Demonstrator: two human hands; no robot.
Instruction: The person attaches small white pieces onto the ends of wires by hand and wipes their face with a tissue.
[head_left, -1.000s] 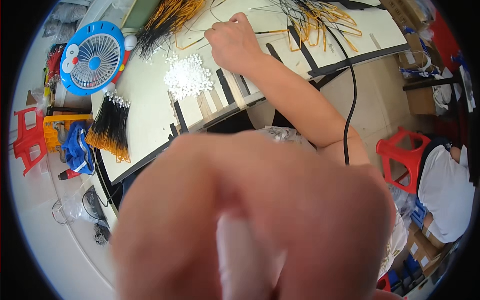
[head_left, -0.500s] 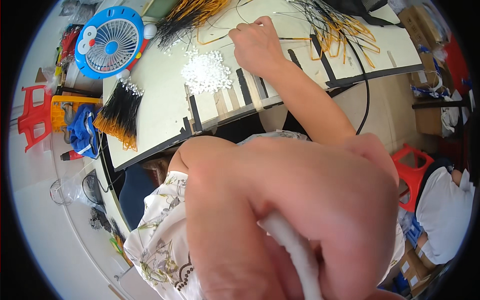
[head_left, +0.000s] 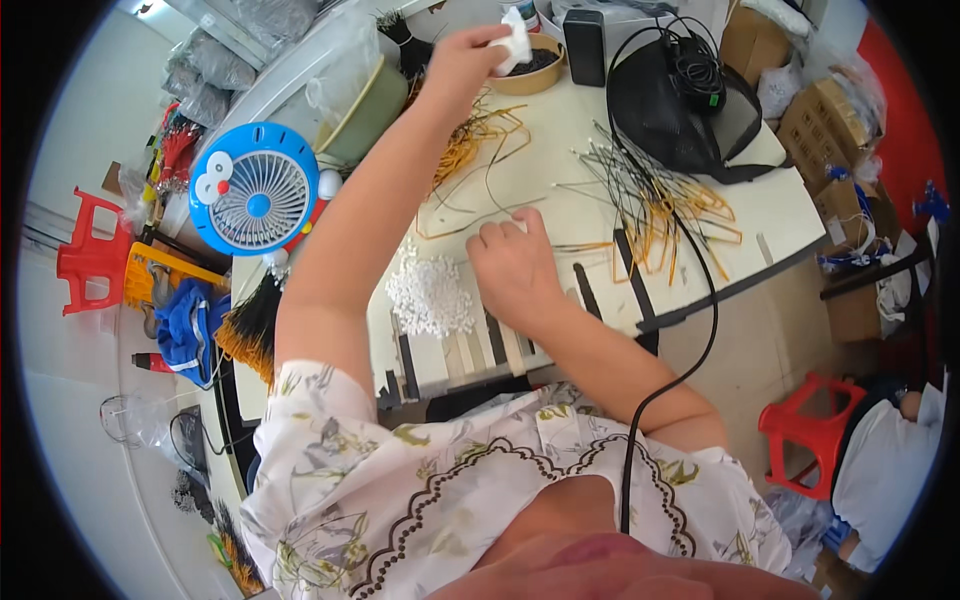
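Note:
My left hand (head_left: 468, 66) is stretched to the far side of the table, closed on a crumpled white tissue (head_left: 514, 42). The tissue is beside a tan bowl (head_left: 530, 84) of small dark pieces. Lower down, my right hand (head_left: 512, 262) rests on the table with its fingers curled. A thin black-and-orange wire (head_left: 585, 247) emerges on both sides of that hand; the grip itself is hidden under the fingers. Left of the right hand lies a heap of small white connector pieces (head_left: 432, 292).
Bundled black-and-orange wires lie at right (head_left: 665, 205) and behind my left arm (head_left: 490, 135). A blue fan (head_left: 258, 190) and green bin (head_left: 365, 115) stand at left. A black mesh bag (head_left: 660, 110) lies at the back right. A black cable (head_left: 700, 350) crosses the table edge.
My left hand, close to the camera with the white tissue before, has moved far forward to the bowl, still holding it. My right hand stays at the wire. The view has tilted.

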